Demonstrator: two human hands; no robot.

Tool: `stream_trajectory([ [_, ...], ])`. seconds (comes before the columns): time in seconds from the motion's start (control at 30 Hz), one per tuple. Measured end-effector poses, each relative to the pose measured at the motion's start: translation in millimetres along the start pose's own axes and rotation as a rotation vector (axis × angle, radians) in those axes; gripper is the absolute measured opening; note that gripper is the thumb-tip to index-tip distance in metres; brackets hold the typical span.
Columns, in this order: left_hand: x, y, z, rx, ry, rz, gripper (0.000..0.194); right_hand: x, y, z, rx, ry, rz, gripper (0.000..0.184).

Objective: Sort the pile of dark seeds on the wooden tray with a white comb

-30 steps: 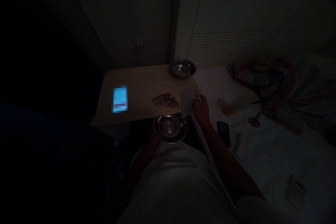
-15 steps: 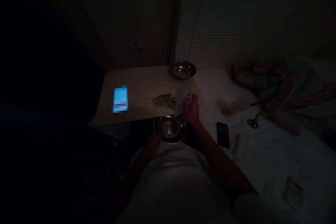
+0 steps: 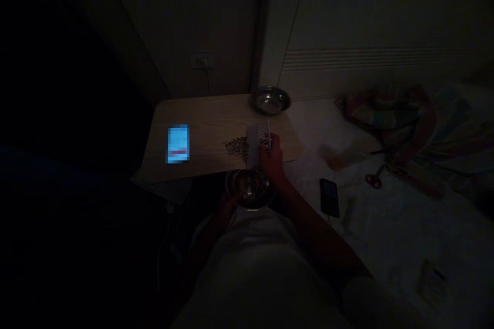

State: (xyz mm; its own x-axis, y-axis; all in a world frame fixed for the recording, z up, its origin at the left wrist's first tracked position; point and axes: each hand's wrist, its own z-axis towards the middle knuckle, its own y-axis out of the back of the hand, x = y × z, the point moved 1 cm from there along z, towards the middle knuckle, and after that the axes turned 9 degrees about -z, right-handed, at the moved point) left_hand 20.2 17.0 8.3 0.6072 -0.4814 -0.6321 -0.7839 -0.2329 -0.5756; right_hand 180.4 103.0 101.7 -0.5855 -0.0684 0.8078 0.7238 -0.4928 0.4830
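Observation:
The room is very dark. My right hand (image 3: 273, 158) is closed on a pale card (image 3: 254, 145) held upright on the wooden table (image 3: 208, 128), against a small heap of dark seeds (image 3: 235, 146). My left hand (image 3: 226, 206) holds a steel bowl (image 3: 249, 188) just below the table's near edge, under the heap; its fingers are mostly lost in shadow. A second steel bowl (image 3: 271, 99) stands at the table's far right corner.
A lit phone (image 3: 178, 143) lies on the table's left half. To the right is a bed with a dark phone (image 3: 329, 197), red-handled scissors (image 3: 373, 179), a striped cloth (image 3: 389, 110) and small packets. A wall socket (image 3: 200, 59) is behind the table.
My right hand has slid the card leftward across the table into the seed heap, which now looks smaller. The bowl in my left hand has stayed put.

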Motion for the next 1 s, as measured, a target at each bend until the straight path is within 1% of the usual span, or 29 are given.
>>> stream_trajectory([
  [0.1,0.7,0.6,0.9,-0.019,0.013,-0.013,0.066,4.0,-5.5,3.0,0.008,0.006,0.006,0.031],
  [0.23,0.4,1.1,1.0,-0.029,-0.010,0.004,0.063,7.1,-13.7,7.7,0.007,-0.002,-0.002,0.031],
  [0.4,-0.4,2.2,1.1,-0.011,-0.029,0.023,0.060,7.4,-20.0,13.9,0.009,-0.021,-0.015,0.033],
  [0.53,-0.3,3.2,1.1,0.030,-0.032,0.002,0.062,5.9,-17.4,18.5,-0.013,0.004,-0.010,0.032],
  [0.6,-0.7,2.0,-0.1,0.024,-0.020,-0.023,0.061,4.6,-13.2,21.0,-0.035,0.027,0.001,0.032],
  [0.73,-2.2,-2.2,-3.2,-0.041,0.018,-0.027,0.057,3.0,1.1,25.2,-0.059,0.080,0.022,0.033],
  [0.83,-2.6,-3.2,-3.1,-0.071,0.029,-0.040,0.061,2.4,15.7,26.3,-0.036,0.113,0.040,0.035],
  [0.9,-2.4,-2.5,-1.8,-0.064,0.014,-0.062,0.063,1.4,26.4,25.6,-0.027,0.123,0.053,0.035],
  [1.0,-2.0,-1.2,-0.2,-0.040,-0.009,-0.076,0.059,-0.9,42.0,22.1,0.026,0.157,0.097,0.034],
])
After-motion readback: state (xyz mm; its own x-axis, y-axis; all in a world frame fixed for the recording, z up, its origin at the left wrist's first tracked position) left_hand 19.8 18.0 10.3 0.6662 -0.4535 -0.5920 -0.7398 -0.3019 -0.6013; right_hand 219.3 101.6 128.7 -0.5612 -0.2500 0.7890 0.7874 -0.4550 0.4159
